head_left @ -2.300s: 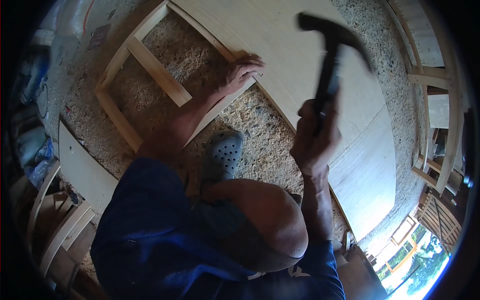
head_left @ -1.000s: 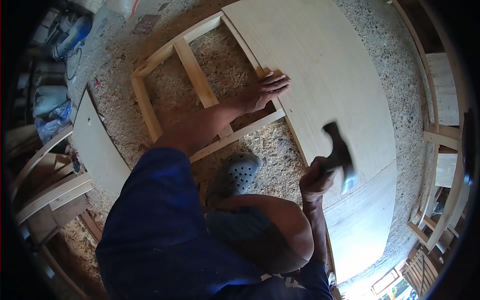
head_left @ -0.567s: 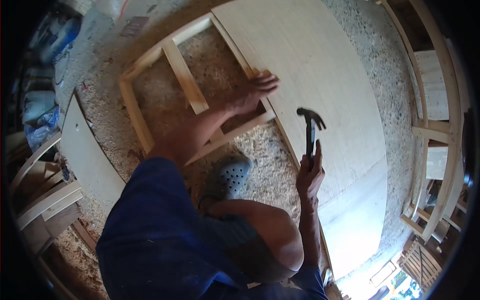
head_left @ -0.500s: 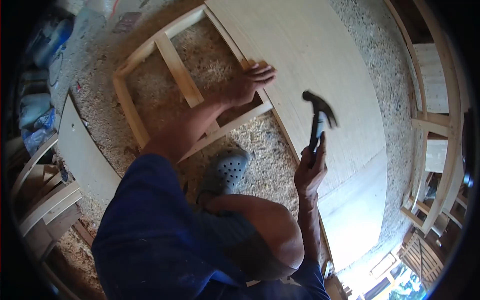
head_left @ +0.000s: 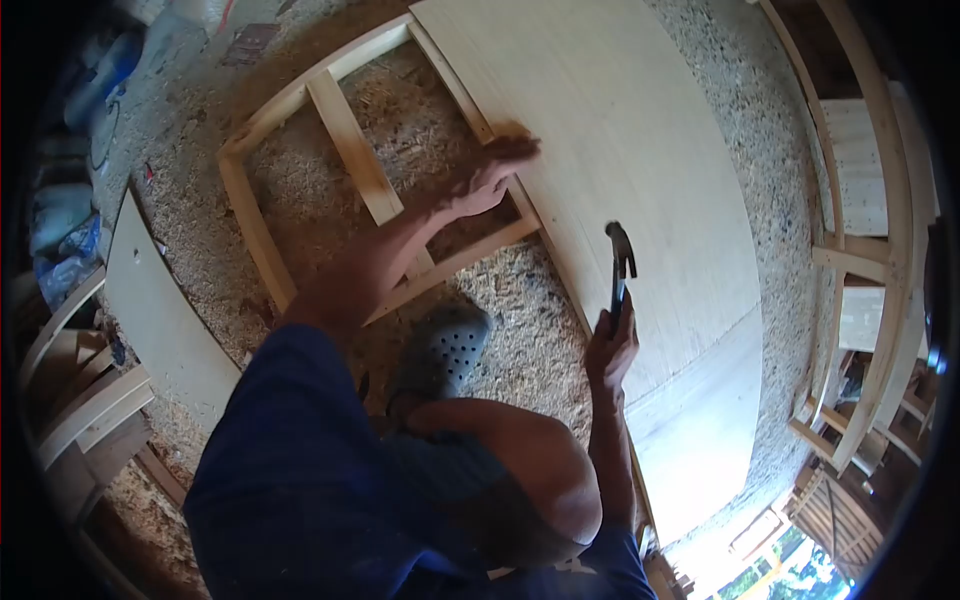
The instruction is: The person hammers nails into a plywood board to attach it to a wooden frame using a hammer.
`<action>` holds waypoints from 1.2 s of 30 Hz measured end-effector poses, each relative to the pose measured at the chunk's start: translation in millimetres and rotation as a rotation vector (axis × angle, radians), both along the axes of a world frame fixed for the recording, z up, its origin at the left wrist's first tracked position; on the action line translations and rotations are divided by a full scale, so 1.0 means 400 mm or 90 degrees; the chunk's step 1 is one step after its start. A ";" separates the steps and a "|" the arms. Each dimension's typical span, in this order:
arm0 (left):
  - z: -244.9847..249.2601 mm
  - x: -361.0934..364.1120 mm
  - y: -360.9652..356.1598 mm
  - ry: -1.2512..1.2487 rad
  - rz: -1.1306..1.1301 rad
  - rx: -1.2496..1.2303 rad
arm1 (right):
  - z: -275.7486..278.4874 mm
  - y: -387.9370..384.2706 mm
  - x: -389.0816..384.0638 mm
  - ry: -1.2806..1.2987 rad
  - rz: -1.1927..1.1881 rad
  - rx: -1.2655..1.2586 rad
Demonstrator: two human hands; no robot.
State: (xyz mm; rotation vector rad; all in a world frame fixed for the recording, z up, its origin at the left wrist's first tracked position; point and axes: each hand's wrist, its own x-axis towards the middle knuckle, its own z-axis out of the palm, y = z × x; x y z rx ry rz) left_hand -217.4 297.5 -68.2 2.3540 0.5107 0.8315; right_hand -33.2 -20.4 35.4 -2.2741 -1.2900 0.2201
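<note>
A claw hammer (head_left: pixel 621 255) is in my right hand (head_left: pixel 612 345), its head raised over the plywood sheet (head_left: pixel 600 120). The fingers of that hand are wrapped round the dark handle. My left hand (head_left: pixel 495 175) is at the plywood's left edge, where the sheet meets the wooden frame (head_left: pixel 345 130). Its fingers stretch out over the sheet, slightly blurred, with nothing visible in them. The light wood frame has crosspieces and lies on the ground, and the left forearm reaches across it.
Sawdust and wood shavings cover the ground (head_left: pixel 530 300). My foot in a grey clog (head_left: pixel 455 345) stands beside the frame. A curved thin board (head_left: pixel 160 290) lies to the left, near plastic bags (head_left: pixel 75 245). Along the right is more wooden framing (head_left: pixel 870 255).
The hammer and my right hand have moved a little down and left in view, and the hammer has turned. My left hand has tilted and drawn slightly left, its fingers less spread.
</note>
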 end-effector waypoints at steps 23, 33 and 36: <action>-0.131 0.030 0.257 -0.626 0.273 -1.100 | -0.068 -0.089 0.018 0.052 0.060 -0.066; -0.114 0.034 0.202 -0.535 0.252 -1.170 | 0.068 0.178 -0.054 0.021 0.141 -0.047; -0.125 0.046 0.160 -0.530 0.243 -1.149 | 0.143 0.407 -0.090 -0.053 0.292 -0.092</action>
